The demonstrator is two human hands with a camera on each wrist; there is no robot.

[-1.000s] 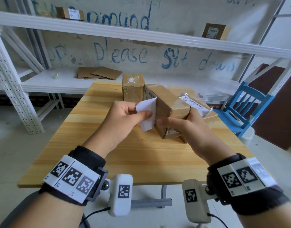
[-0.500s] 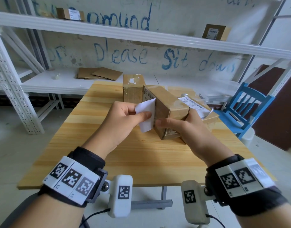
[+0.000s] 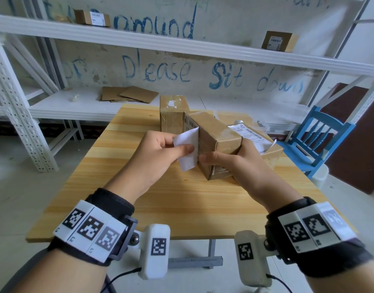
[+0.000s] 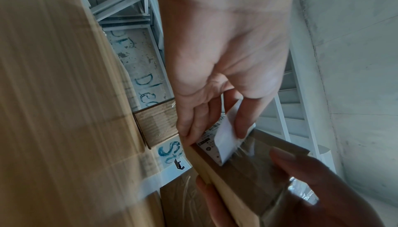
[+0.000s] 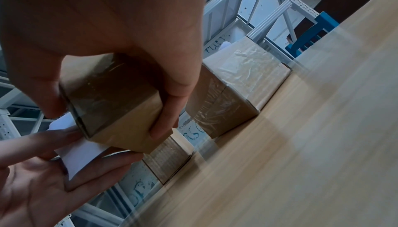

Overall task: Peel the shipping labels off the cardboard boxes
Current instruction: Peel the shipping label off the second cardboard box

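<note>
1. Brown cardboard box (image 3: 217, 142) is sitting up off the wooden bench (image 3: 181, 204), and my right hand (image 3: 243, 163) is gripping it, thumb on the near left edge and fingers (image 5: 165, 120) curling around the far side.
2. My left hand (image 3: 158, 153) is pinching the white shipping label (image 3: 189, 149) between thumb and fingers (image 4: 243, 121), so it's closed on the paper. The label is peeling away from the box's left face with its blank back facing me; the far end is still sticking on, and you can see the print in the left wrist view.
3. Second cardboard box (image 3: 173, 115) is standing on the bench just behind the held one, with torn white scraps on top.
4. Third box (image 3: 266, 149) is lying on the bench to the right, behind my right hand, wearing a printed label (image 3: 251, 134) that's curling up at one corner.
5. Blue chair (image 3: 317, 142) is parked off the bench's right side, and flat cardboard pieces (image 3: 129, 95) are lying on the white shelf behind.
</note>
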